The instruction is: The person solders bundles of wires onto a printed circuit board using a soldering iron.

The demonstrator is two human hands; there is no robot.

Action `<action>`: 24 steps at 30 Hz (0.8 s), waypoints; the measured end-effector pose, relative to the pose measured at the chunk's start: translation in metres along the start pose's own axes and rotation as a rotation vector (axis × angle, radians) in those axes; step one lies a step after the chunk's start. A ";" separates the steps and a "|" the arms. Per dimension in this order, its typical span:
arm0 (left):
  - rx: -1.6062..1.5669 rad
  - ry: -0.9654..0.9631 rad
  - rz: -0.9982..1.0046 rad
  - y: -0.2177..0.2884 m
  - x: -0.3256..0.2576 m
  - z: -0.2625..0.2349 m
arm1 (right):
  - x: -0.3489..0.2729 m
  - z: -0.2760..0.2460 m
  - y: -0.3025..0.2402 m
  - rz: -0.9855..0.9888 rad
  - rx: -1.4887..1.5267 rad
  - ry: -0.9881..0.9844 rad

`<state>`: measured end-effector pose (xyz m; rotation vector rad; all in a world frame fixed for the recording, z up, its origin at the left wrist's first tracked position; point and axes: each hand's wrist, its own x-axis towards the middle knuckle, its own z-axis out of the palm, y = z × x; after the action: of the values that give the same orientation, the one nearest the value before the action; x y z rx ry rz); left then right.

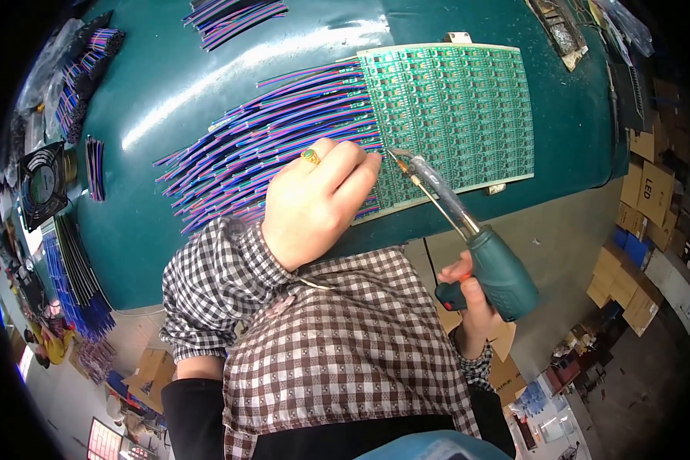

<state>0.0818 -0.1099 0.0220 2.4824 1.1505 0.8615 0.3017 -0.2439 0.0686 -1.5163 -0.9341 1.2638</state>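
My right hand [477, 305] is wrapped round the grip of a green soldering gun [503, 274], with a finger by its red trigger. The gun's metal barrel slants up and left, and its thin tip reaches the left part of a green circuit board panel [460, 115]. Beside that tip, my left hand [310, 203], wearing a ring, has its fingers closed at the panel's left edge. The fingers pinch at a wire there, its held part mostly hidden. Rows of black, blue and red wires [245, 146] lie leftward from the panel's edge, partly beneath this hand.
The panel lies on a green tabletop [149, 261]. More wire bundles lie at the top [234, 19] and left [94, 169]. A black fan [43, 184] stands at the left edge. A metal piece [560, 34] sits at the far right. Cardboard boxes [652, 195] are beyond the table.
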 end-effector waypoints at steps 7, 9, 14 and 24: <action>-0.019 -0.004 -0.008 0.000 0.000 0.000 | 0.001 0.003 0.000 -0.017 -0.046 0.013; -0.047 -0.005 -0.029 0.002 0.001 -0.001 | 0.002 0.004 -0.001 -0.003 -0.048 0.018; -0.079 -0.012 -0.046 0.002 0.003 -0.003 | 0.002 0.006 -0.004 0.008 -0.069 0.022; -0.078 -0.014 -0.052 0.002 0.002 -0.003 | 0.000 0.003 -0.001 0.009 -0.077 0.041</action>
<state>0.0821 -0.1098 0.0267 2.3817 1.1497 0.8565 0.2990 -0.2432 0.0698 -1.6024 -0.9591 1.2108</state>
